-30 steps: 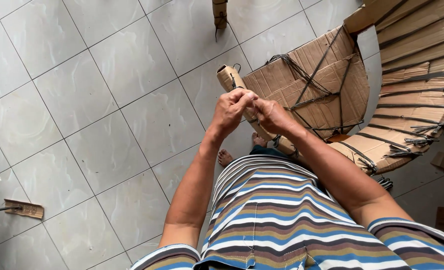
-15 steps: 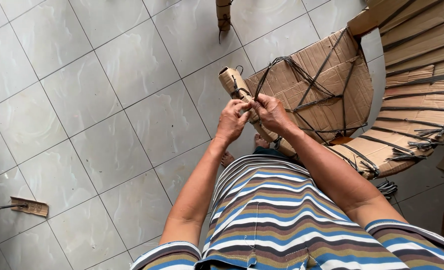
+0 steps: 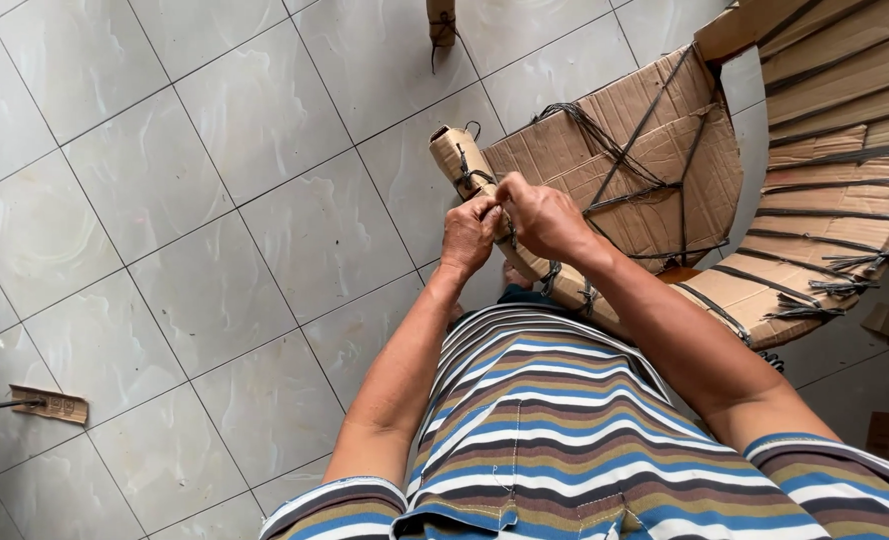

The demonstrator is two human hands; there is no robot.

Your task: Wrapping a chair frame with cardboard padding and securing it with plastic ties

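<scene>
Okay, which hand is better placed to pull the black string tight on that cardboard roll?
Probably the right hand: its fingers sit on the black string at the cardboard roll, arm reaching over the roll. The left hand presses against the roll's near side, better suited to steadying it.

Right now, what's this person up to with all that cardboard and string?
A person in a striped shirt stands over a tiled floor, looking down at both hands. The left hand and right hand meet on a rolled cardboard tube, fingers pinching the dark string wrapped around it. The tube is part of a curved cardboard frame lashed with the same string. More bound cardboard strips lie to the right, and a small cardboard scrap lies on the floor at left.
</scene>
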